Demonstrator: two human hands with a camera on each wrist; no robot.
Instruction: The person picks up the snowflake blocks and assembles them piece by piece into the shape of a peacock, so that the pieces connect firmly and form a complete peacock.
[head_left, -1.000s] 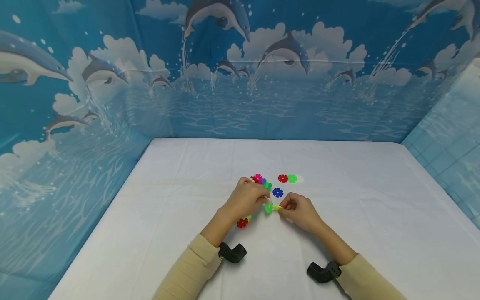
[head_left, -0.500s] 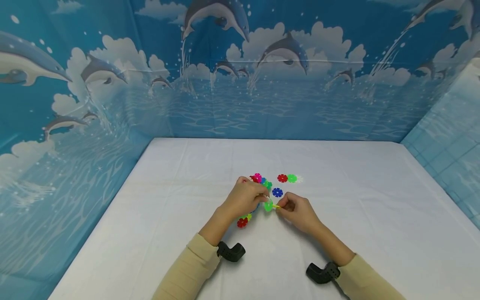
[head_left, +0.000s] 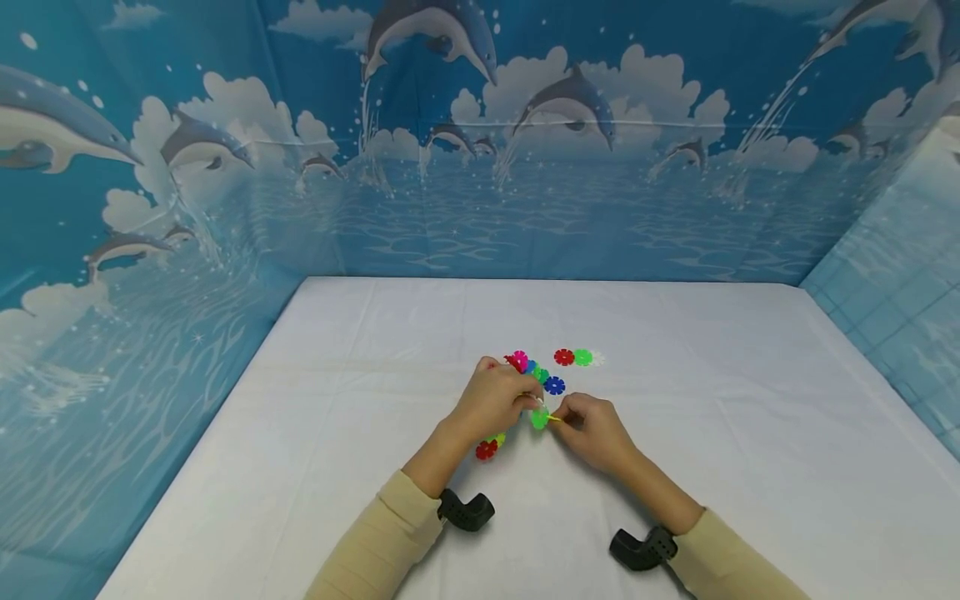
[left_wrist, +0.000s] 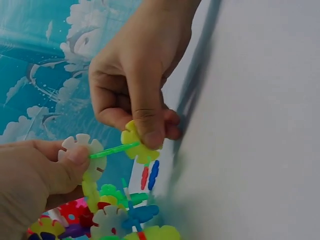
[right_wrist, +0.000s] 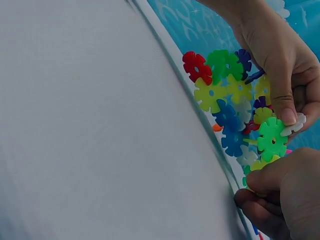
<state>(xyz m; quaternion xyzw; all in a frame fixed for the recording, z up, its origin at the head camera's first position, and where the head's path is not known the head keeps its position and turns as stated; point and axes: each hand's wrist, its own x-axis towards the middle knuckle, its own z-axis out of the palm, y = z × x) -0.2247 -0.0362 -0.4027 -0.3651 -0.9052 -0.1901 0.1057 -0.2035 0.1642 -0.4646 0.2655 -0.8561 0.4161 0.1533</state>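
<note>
My left hand (head_left: 491, 402) pinches a white flower-shaped plastic disc (left_wrist: 82, 150) between thumb and fingers. A bright green flower disc (head_left: 540, 417) is slotted into that white one and seen edge-on in the left wrist view. At the green disc's other side, my right hand (head_left: 594, 429) pinches a yellow flower disc (left_wrist: 132, 142); the two discs meet, but how deeply they interlock I cannot tell. From the white disc runs a joined cluster of many-coloured discs (right_wrist: 220, 92), partly hidden behind the left hand in the head view.
Beyond the hands, a blue flower disc (head_left: 554, 385) lies on the white-covered table (head_left: 712, 433). Farther back are a red disc (head_left: 564, 357), a green disc (head_left: 583, 357) and a white disc (head_left: 597, 357) in a row. A dolphin-print curtain (head_left: 480, 208) stands behind the table.
The right hand has shifted slightly left, its yellow disc now turned more edge-on against the green one. The cluster has moved a little right and nearer, its far end closer to the blue disc.
</note>
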